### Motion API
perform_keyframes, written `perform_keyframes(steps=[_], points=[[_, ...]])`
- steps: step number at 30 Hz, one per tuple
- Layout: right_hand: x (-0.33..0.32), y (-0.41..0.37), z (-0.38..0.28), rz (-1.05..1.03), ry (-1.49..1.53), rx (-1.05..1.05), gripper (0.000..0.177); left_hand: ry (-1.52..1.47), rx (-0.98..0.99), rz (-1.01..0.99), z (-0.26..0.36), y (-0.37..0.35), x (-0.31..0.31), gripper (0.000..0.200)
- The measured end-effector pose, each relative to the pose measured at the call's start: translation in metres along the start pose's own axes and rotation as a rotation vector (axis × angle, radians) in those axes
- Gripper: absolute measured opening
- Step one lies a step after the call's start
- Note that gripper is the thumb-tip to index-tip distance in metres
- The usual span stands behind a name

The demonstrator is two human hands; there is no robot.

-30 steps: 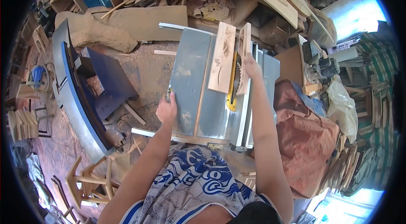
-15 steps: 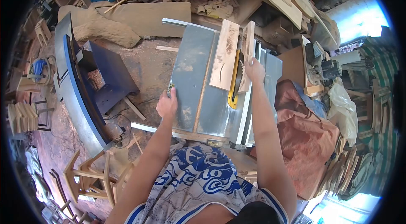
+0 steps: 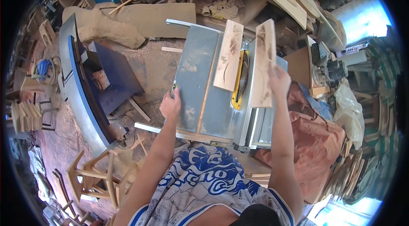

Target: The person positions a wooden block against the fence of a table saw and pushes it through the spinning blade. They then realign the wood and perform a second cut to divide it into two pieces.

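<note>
My right hand (image 3: 280,82) is closed on the right edge of a wooden board (image 3: 264,64), raised over the right side of the table saw (image 3: 189,72). Another board (image 3: 229,55) lies flat on the saw's grey top, left of the blade (image 3: 243,76). The blade stands in a yellow insert (image 3: 236,99), with the metal fence (image 3: 246,128) to its right. At the table's left edge, my left hand (image 3: 171,104) grips the rim, its thumb on top and its other fingers mostly hidden.
A blue machine with a long metal bed (image 3: 85,111) stands to the left. Wooden stool frames (image 3: 96,179) sit at lower left. Reddish sheeting (image 3: 315,140) covers something on the right. Behind the saw are a large slab (image 3: 157,19) and shelves of wood scraps.
My right hand has moved right with its board, lifting it away from the blade and over the fence, and the board now shows its broad face. My left hand stays at the table edge.
</note>
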State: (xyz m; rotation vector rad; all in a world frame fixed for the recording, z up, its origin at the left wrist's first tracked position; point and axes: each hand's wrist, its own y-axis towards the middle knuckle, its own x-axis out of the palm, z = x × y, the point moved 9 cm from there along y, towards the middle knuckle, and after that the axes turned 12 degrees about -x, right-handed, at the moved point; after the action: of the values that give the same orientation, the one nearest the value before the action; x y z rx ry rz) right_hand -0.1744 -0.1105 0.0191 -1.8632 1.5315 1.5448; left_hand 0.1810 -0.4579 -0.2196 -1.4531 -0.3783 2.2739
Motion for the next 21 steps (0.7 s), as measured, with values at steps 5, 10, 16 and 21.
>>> perform_keyframes(steps=[5,10,16,21], points=[[-0.073,-0.062,-0.005,-0.108,0.508,0.142,0.037,-0.185,0.257,0.197,0.005,-0.021,0.002,0.063],[-0.059,-0.159,0.015,-0.074,1.218,0.408,0.048,-0.260,0.842,0.122,0.103,-0.106,0.044,0.074],[-0.054,-0.226,0.032,0.001,1.322,0.448,0.050,-0.035,0.848,0.039,0.212,-0.137,0.122,0.114],[-0.060,-0.240,0.019,0.018,1.453,0.483,0.053,0.063,0.725,-0.021,0.199,-0.116,0.120,0.127]])
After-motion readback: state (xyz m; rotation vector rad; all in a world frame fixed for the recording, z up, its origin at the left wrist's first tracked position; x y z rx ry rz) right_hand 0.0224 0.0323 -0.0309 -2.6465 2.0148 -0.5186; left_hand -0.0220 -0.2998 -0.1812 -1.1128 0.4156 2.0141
